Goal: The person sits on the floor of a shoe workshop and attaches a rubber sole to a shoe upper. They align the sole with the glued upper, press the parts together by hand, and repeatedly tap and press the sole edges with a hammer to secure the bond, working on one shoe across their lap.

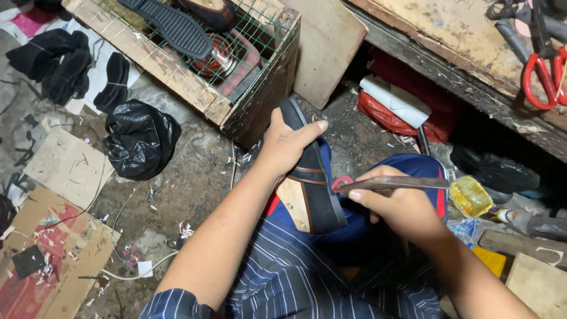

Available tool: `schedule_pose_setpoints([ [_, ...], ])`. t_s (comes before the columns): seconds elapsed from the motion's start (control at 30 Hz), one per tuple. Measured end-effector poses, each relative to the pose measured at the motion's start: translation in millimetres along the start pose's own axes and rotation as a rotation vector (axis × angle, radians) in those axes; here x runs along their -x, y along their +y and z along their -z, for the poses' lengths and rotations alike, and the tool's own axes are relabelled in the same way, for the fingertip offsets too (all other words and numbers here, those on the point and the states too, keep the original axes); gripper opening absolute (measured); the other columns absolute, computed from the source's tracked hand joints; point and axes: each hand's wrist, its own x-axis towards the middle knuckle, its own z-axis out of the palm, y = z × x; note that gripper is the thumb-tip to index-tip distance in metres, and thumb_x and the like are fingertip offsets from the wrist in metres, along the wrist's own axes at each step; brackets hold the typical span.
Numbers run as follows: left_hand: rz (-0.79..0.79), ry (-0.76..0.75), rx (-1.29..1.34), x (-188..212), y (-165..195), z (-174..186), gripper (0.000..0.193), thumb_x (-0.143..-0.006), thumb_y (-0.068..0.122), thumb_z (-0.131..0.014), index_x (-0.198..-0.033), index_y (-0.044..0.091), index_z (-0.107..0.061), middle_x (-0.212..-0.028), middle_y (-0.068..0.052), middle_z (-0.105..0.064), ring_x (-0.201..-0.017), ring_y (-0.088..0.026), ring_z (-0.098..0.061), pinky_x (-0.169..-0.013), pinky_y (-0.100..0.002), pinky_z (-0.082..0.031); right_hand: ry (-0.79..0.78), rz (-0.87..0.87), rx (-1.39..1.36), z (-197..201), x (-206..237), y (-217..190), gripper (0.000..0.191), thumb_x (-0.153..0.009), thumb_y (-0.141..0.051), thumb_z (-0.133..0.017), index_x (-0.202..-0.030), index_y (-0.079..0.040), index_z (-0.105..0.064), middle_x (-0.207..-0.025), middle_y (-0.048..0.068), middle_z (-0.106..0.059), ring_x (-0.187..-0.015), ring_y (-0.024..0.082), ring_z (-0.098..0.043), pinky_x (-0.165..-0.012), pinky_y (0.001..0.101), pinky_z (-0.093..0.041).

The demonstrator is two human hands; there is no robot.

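The left hand [286,145] wraps its grip round the upper end of a black shoe sole [313,171], thumb laid along the sole's edge and fingers curled behind it, so the sole stands tilted over the person's lap. A brown strap [308,174] crosses the sole just below that hand, and a tan insole face [293,198] shows on the sole's left side.

The right hand [393,207], just right of the sole, is closed round a long dark stick-like tool [396,183]; the tool's tip reaches the sole's right edge, where something pink or red [341,182] sits, possibly a scrap of lining, though the view is too dim to be sure. Further right of the sole, beyond the tool's far end, stands a small open tub of yellow glue [469,196].

Above the sole stands a wooden crate with green wire mesh [195,88], touching the floor. Well left of the sole lies a black plastic bag [140,139]. Far up and right of the sole, red-handled scissors [546,74] rest on a worn wooden table [460,35].
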Motion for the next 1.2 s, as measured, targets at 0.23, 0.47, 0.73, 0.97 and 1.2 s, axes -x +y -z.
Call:
schedule_pose_setpoints([
  [0.23,-0.088,0.032,-0.09,-2,-13,3,0.061,-0.076,0.03,-0.083,-0.12,-0.001,-0.053,-0.101,-0.007,-0.069,-0.092,-0.015,-0.068,-0.082,-0.031,-0.057,-0.07,0.028,0.024,-16,-26,11,0.025,-0.079,-0.019,-0.081,-0.093,-0.002,-0.069,-0.071,0.008,-0.066,-0.053,0.013,-0.056,-0.048,0.0286,-0.045],
  [0.47,-0.053,-0.063,0.154,-16,-19,11,0.044,-0.079,0.018,-0.079,-0.111,0.004,-0.052,-0.091,-0.002,-0.059,-0.08,-0.012,-0.062,-0.07,-0.029,-0.056,0.108,0.278,0.144,-40,-18,4,0.021,-0.079,-0.019,-0.082,-0.088,-0.003,-0.07,-0.082,0.004,-0.073,-0.077,0.012,-0.068,-0.072,0.0276,-0.055],
  [0.73,-0.069,-0.089,0.269,-19,-29,19,0.035,-0.082,0.011,-0.075,-0.111,0.005,-0.055,-0.092,0.0,-0.059,-0.082,-0.011,-0.06,-0.073,-0.029,-0.053,0.228,0.33,-0.001,-57,-29,30,0.021,-0.083,-0.013,-0.079,-0.092,-0.003,-0.064,-0.079,0.003,-0.069,-0.07,0.01,-0.063,-0.065,0.0259,-0.051],
  [0.97,-0.201,-0.101,0.162,-15,-26,19,0.04,-0.082,0.014,-0.074,-0.116,0.004,-0.056,-0.099,0.0,-0.061,-0.092,-0.012,-0.06,-0.083,-0.029,-0.052,0.013,0.089,-0.154,-41,-47,-23,0.024,-0.084,-0.016,-0.077,-0.091,0.0,-0.061,-0.064,0.006,-0.061,-0.051,0.012,-0.054,-0.048,0.0277,-0.043],
  [1.2,-0.075,0.089,-0.14,-15,-15,8,0.053,-0.084,0.039,-0.074,-0.122,0.009,-0.052,-0.099,-0.002,-0.064,-0.094,-0.019,-0.064,-0.086,-0.033,-0.05,-0.089,0.253,0.546,-14,-67,-54,0.029,-0.075,-0.023,-0.086,-0.082,0.0,-0.069,-0.068,0.007,-0.069,-0.065,0.018,-0.064,-0.061,0.0334,-0.052],
])
